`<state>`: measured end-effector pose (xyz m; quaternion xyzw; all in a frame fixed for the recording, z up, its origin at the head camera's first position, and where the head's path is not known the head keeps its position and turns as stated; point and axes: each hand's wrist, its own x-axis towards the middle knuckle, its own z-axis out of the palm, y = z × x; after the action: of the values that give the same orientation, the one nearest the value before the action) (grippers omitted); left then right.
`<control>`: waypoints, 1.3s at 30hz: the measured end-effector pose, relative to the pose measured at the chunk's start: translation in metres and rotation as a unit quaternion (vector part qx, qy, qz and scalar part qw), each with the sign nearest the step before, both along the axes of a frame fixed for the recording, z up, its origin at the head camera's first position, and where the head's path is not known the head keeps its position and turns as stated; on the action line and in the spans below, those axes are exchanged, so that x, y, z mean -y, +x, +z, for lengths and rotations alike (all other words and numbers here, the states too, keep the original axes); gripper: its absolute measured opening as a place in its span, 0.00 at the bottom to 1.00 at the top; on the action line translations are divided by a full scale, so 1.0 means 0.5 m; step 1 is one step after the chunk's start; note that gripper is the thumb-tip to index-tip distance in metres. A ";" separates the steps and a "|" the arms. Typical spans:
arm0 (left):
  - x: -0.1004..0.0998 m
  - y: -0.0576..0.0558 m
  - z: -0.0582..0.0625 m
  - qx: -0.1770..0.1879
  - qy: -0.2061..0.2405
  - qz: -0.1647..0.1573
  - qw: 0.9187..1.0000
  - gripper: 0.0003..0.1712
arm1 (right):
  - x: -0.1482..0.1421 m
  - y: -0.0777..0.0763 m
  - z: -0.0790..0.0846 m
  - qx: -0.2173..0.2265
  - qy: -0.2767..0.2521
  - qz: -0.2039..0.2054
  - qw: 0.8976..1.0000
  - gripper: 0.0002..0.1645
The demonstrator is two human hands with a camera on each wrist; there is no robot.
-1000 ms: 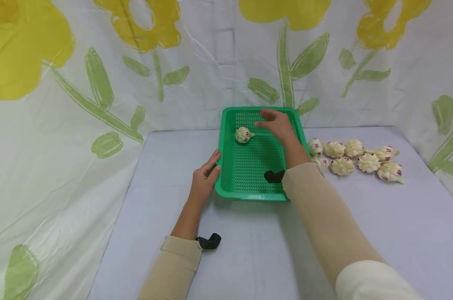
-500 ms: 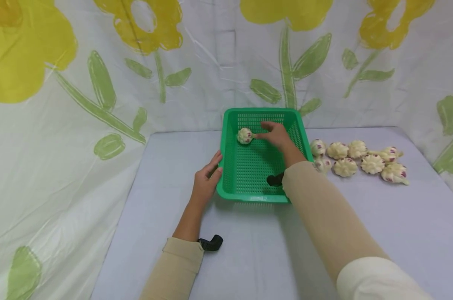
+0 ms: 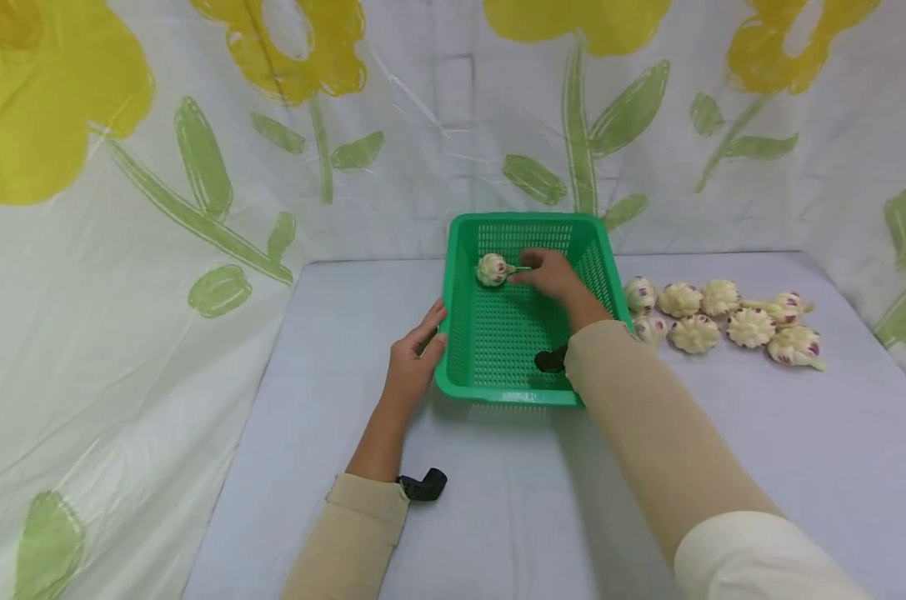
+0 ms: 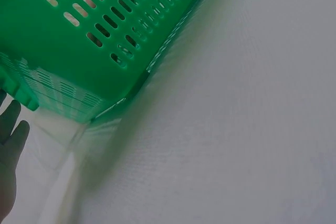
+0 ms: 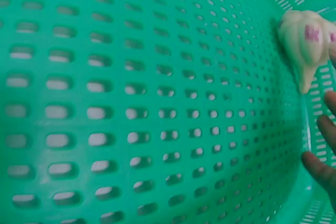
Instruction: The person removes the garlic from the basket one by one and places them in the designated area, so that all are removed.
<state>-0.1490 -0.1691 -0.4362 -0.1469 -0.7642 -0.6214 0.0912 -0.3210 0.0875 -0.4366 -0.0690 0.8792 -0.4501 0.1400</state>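
A single garlic bulb [image 3: 491, 270], cream with purple marks, lies near the back left inside the green basket [image 3: 513, 397]. My right hand [image 3: 548, 273] reaches into the basket beside the bulb's stem. In the right wrist view its fingers [image 5: 328, 129] are spread; one fingertip overlaps the garlic's edge, and contact there cannot be made out. My left hand [image 3: 411, 360] lies at the basket's left side with extended fingers at the rim. In the left wrist view, those fingers [image 4: 11, 135] appear straight next to the green rim.
Several more garlic bulbs [image 3: 695, 333] sit in two rough rows on the white table [image 3: 498, 508], right of the basket. A curtain [image 3: 422, 167] with painted yellow flowers hangs behind. A black camera is worn on each wrist.
My right hand has come lower inside the basket and closer to the garlic's stem. The left hand stays at the basket's side. The whole scene shifts slightly with the head.
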 end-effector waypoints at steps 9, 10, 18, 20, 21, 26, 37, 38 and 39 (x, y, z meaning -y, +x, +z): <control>0.003 -0.002 0.000 0.002 -0.007 -0.001 1.000 0.24 | 0.021 -0.019 -0.002 -0.020 0.007 0.045 0.999 0.50; 0.003 -0.002 0.001 0.002 -0.007 -0.002 1.000 0.24 | 0.023 -0.019 -0.003 -0.017 0.013 0.058 0.998 0.50; 0.002 -0.003 0.002 -0.005 -0.001 0.003 1.000 0.24 | 0.042 -0.012 0.004 -0.017 0.032 0.106 0.994 0.45; 0.002 -0.004 0.001 -0.006 -0.002 0.002 1.000 0.24 | 0.047 -0.011 0.006 -0.018 0.041 0.112 0.993 0.44; 0.003 -0.004 0.001 -0.006 -0.004 0.001 1.000 0.24 | 0.049 -0.011 0.006 -0.018 0.046 0.113 0.992 0.44; 0.003 -0.003 0.000 -0.003 -0.003 -0.003 1.000 0.24 | 0.065 -0.010 0.005 -0.019 0.061 0.114 0.991 0.46; 0.004 -0.003 -0.001 0.003 0.005 -0.008 1.000 0.24 | 0.086 -0.020 -0.010 -0.038 0.083 0.140 0.986 0.40; 0.005 -0.004 -0.001 0.002 0.005 -0.009 1.000 0.24 | 0.087 -0.020 -0.010 -0.037 0.084 0.139 0.986 0.39; 0.005 -0.004 0.000 0.003 0.005 -0.009 1.000 0.24 | 0.088 -0.020 -0.009 -0.035 0.087 0.138 0.986 0.39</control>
<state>-0.1511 -0.1716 -0.4363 -0.1521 -0.7600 -0.6262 0.0841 -0.3310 0.0434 -0.4410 -0.1931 0.9015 -0.3454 0.1754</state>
